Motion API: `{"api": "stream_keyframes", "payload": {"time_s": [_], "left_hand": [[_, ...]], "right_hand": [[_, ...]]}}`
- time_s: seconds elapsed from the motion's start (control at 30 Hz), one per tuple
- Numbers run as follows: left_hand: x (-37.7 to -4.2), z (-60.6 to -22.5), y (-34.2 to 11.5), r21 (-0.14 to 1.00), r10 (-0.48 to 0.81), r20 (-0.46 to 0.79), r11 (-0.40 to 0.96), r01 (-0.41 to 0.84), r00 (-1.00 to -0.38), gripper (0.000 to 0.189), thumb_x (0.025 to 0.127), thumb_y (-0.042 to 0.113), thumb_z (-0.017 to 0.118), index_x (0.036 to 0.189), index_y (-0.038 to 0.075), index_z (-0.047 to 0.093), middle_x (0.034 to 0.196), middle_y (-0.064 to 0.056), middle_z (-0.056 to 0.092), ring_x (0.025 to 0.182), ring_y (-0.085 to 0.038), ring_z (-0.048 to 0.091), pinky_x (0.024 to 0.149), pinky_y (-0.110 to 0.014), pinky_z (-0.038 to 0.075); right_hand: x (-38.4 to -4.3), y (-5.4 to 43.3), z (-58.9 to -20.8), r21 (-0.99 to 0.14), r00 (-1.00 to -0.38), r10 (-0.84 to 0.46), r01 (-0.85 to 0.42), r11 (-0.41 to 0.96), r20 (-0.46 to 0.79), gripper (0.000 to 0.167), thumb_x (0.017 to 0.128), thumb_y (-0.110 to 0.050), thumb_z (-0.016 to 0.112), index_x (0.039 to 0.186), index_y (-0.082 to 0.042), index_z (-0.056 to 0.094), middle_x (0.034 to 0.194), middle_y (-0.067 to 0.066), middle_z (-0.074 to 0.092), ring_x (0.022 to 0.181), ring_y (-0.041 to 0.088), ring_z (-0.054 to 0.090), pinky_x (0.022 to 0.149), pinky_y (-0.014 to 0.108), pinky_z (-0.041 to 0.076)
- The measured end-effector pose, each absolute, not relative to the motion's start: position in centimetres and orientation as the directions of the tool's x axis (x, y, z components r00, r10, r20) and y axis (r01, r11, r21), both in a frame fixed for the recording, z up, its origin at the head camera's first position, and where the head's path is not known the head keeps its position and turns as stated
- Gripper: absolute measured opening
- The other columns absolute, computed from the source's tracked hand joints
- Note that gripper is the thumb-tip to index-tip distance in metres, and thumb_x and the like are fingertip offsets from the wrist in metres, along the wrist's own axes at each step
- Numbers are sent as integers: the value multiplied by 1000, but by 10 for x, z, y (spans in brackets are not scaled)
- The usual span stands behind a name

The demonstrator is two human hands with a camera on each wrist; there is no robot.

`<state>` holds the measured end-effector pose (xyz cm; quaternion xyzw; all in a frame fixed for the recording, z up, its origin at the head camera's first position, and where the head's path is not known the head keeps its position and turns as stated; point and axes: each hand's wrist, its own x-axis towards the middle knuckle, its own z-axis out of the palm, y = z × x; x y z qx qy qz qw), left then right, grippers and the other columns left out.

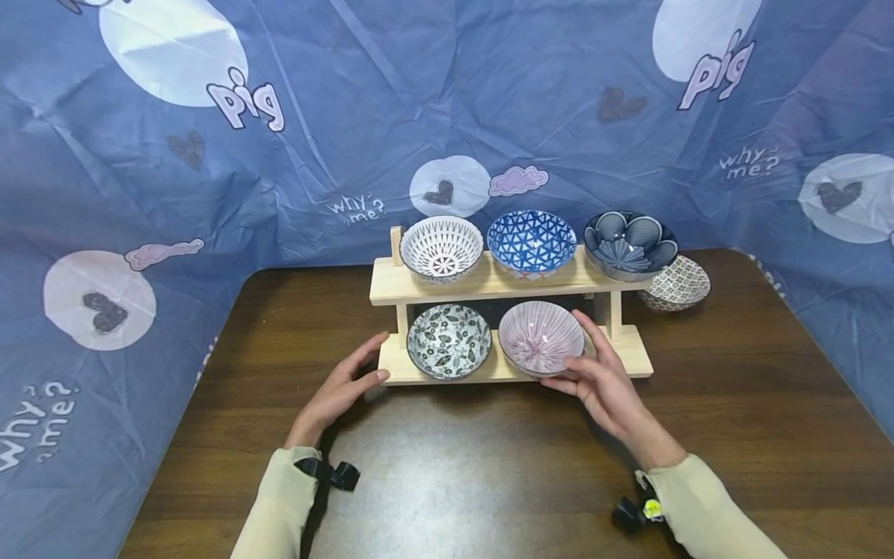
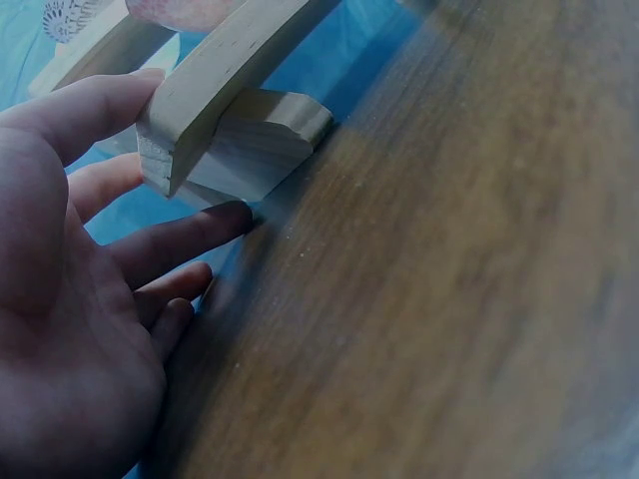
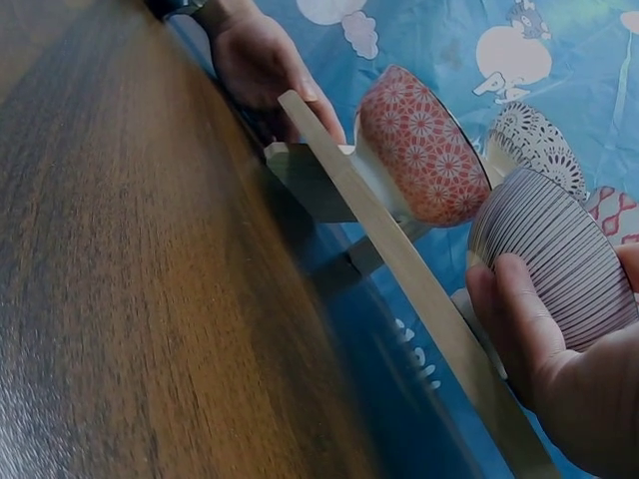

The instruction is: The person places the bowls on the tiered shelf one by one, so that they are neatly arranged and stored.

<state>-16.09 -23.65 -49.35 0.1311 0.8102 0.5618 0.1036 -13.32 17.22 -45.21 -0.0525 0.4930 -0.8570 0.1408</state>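
My right hand (image 1: 608, 388) grips a bowl with thin purple-pink stripes (image 1: 536, 334) at the right of the lower shelf, thumb at its near rim and fingers around its side. In the right wrist view this bowl (image 3: 549, 264) tilts above the board's edge. My left hand (image 1: 342, 388) touches the left end of the two-tier wooden rack (image 1: 387, 289) with thumb and fingertips; its fingers are fairly straight in the left wrist view. Beside the striped bowl on the lower shelf is a leaf-patterned bowl (image 1: 449, 341), its outside red with white flowers in the right wrist view.
The upper shelf bears a black-and-white bowl (image 1: 441, 248), a blue triangle-patterned bowl (image 1: 532, 242) and a dark navy flower bowl (image 1: 631, 244). Another patterned bowl (image 1: 679, 283) stands behind the rack's right end. A blue printed cloth (image 1: 447, 93) hangs around the brown wooden table (image 1: 447, 481).
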Motion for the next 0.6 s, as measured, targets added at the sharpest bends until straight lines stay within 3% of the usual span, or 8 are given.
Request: {"api": "stream_keyframes", "payload": {"time_s": [0.6], "left_hand": [[-161,-493,-236,935,322,-13,341,103,-947,64,98,16,62,156,14,35,153,-20,46,140,-36,43,113,-52,34]], "right_hand": [[-134,171,-454,-867,-951,-303,200,-456,-61,82,97,9,37,162,-26,1,155,17,13,100,21,72,86,38,59]]}}
